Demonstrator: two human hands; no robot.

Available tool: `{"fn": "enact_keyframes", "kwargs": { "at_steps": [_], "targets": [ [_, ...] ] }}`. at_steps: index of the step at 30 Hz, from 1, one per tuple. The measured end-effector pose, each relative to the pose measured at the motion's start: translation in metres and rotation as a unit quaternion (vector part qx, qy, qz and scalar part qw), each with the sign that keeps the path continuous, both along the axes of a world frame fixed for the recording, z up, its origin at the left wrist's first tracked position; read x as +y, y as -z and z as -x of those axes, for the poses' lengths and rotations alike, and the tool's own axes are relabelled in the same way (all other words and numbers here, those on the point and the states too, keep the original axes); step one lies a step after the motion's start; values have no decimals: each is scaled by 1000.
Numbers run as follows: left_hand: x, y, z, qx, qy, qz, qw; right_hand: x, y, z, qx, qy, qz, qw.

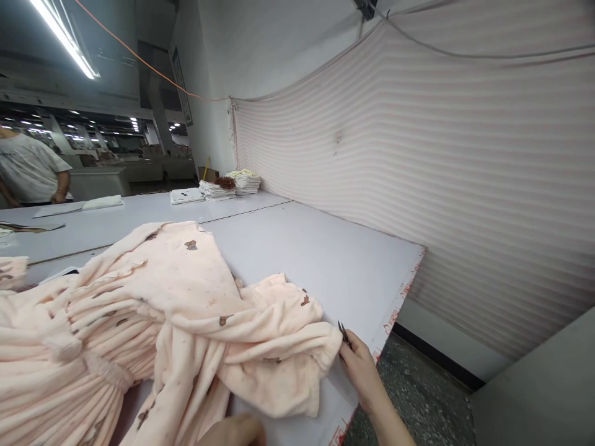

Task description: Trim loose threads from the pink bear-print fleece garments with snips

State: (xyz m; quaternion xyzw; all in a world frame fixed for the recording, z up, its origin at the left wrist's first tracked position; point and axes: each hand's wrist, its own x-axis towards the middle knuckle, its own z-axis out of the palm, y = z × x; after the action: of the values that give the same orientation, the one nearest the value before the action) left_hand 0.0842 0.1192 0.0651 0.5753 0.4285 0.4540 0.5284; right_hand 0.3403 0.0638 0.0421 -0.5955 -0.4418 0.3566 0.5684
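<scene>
A pale peach fleece garment [186, 310] with small brown bear prints lies bunched on the white table [316, 248]. My right hand [362, 368] is at the garment's cuff near the table's right edge, fingers closed on small metal snips [344, 334] whose tips point up at the fabric. Only part of my left hand [235, 430] shows at the bottom edge, resting against the underside of the fabric; its fingers are hidden.
Stacks of folded white cloth [227, 184] sit at the table's far end. A striped pink curtain [441, 173] hangs along the right. A person in a white shirt [28, 170] stands far left. Dark floor [418, 396] lies beyond the table's right edge.
</scene>
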Motion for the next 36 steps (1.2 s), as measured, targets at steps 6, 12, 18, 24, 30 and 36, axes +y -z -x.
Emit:
{"fn": "enact_keyframes", "kwargs": {
  "at_steps": [6,12,18,24,30,36],
  "targets": [
    [-58,11,-50,54,31,-56,996,-32,-7,40,99,-5,33,995],
    [-84,6,-58,120,-101,-196,968,-61,-14,42,-225,127,-32,965],
    [-93,15,-41,128,-114,-178,969,-89,-25,56,-423,45,-119,897],
    [-96,16,-37,137,-110,-174,969,-84,-22,61,-378,8,-123,917],
    [-95,12,-34,120,-104,-169,973,-80,-19,60,-325,-26,-101,940],
    [-95,13,-34,122,-99,-173,972,-81,-20,59,-326,-16,-116,938]
  ]
}}
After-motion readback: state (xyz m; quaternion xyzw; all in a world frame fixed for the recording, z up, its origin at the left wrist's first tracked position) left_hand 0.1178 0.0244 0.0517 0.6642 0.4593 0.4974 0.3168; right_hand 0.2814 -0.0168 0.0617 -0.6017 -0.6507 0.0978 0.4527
